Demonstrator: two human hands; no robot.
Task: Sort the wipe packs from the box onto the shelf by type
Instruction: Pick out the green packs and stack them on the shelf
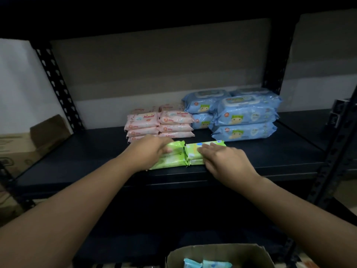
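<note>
Two short stacks of green wipe packs lie side by side near the front of the dark shelf [77, 151]. My left hand [152, 149] grips the left green stack [172, 159], fingers curled over its top. My right hand [224, 159] lies on the right green stack [195, 153] with fingers nearly straight. Behind them stand two stacks of pink wipe packs [160, 122]. To their right are stacked blue wipe packs [241, 115]. The cardboard box [218, 252] sits at the bottom edge, with light blue packs [206, 264] inside.
Black perforated uprights [56, 84] frame the shelf on both sides. A brown carton [23, 144] stands left of the shelf. The left half of the shelf board is bare, as is the strip right of the blue packs.
</note>
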